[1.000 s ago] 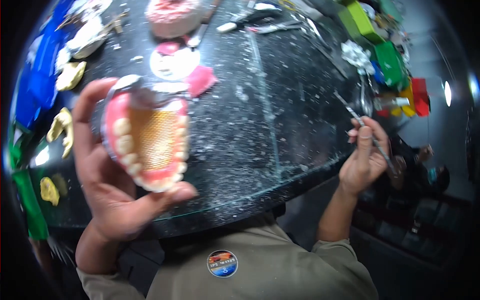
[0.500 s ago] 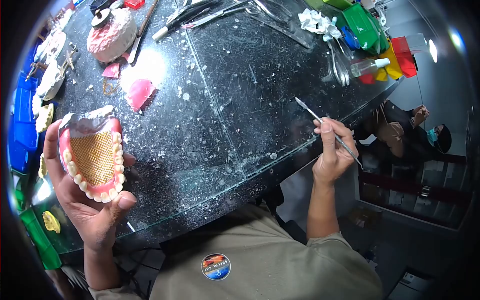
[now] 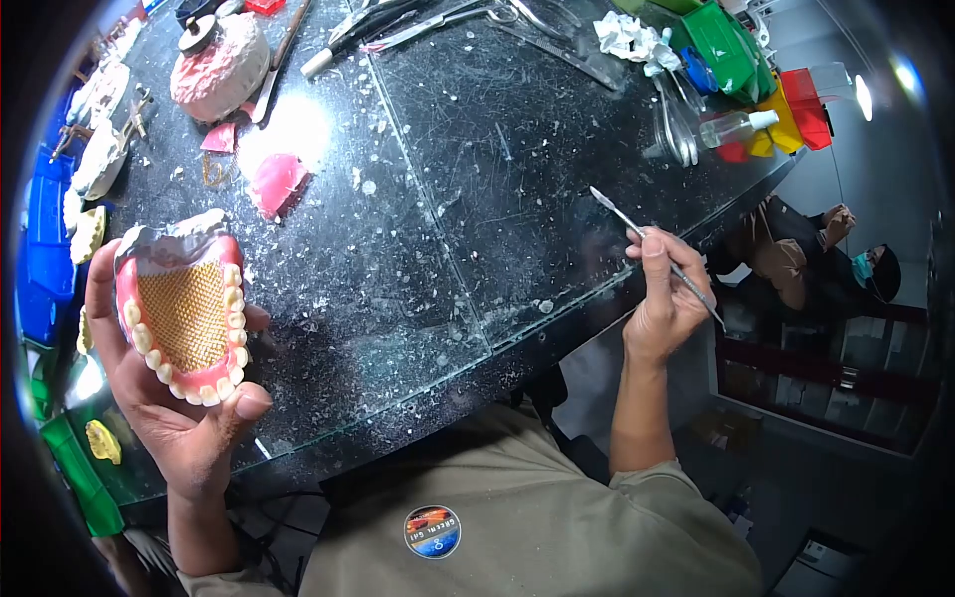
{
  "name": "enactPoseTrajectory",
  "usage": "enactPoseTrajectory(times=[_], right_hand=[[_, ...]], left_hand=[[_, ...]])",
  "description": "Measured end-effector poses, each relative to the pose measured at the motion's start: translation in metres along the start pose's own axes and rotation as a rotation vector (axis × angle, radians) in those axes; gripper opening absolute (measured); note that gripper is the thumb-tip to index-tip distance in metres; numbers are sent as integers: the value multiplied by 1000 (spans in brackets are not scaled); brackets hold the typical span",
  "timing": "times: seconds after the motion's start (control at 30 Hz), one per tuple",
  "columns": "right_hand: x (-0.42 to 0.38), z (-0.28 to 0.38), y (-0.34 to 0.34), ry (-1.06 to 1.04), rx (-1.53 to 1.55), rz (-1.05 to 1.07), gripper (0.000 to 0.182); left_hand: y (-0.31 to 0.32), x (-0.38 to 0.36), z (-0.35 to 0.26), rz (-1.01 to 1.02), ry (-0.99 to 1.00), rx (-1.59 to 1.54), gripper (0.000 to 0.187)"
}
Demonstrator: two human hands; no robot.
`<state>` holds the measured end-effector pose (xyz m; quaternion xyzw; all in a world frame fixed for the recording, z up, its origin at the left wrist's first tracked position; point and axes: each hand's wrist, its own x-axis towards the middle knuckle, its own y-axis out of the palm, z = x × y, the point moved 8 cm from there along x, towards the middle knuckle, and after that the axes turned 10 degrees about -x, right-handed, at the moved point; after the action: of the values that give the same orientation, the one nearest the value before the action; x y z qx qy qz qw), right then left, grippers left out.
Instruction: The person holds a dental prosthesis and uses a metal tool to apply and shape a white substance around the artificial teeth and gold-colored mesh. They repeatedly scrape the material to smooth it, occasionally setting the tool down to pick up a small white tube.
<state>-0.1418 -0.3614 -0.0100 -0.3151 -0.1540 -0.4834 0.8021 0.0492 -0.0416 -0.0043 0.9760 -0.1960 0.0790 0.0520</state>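
Note:
At the left, my left hand [image 3: 184,428] holds a dental model [image 3: 214,376] with a row of whitish teeth, pink gum wax and a gold mesh plate [image 3: 189,313] in its arch; the thumb presses near the front teeth. My right hand [image 3: 665,294] is closed in a pinch on a thin metal carving tool [image 3: 619,211], its flat tip pointing up and left above the black table. Beyond the model lie a pink wax piece [image 3: 279,184] and a smaller one [image 3: 219,138].
A pink-topped plaster block [image 3: 221,75] and a knife [image 3: 267,95] stand at the back left of the scratched table [image 3: 497,229]. Tweezers, crumpled tissue [image 3: 637,42], a clear bottle [image 3: 731,129] and coloured bins [image 3: 731,55] are further back. A masked person [image 3: 875,274] is at the right.
My right hand has shifted very slightly up and right with the tool. My left hand and the model look almost unmoved.

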Motion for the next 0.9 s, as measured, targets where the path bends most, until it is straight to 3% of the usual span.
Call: enactPoseTrajectory(times=[0.4, 0.67, 0.77, 0.9], right_hand=[[1, 0, 3, 60, 36, 51, 9], [14, 20, 6, 68, 264, 56, 12], [28, 59, 33, -43, 370, 159, 16], [32, 122, 88, -171, 497, 459, 25]], left_hand=[[0, -1, -1, -5, 34, -23, 103], [7, 3, -5, 18, 11, -141, 110], [7, 2, -7, 50, 35, -14, 76], [1, 6, -8, 162, 121, 1, 68]])
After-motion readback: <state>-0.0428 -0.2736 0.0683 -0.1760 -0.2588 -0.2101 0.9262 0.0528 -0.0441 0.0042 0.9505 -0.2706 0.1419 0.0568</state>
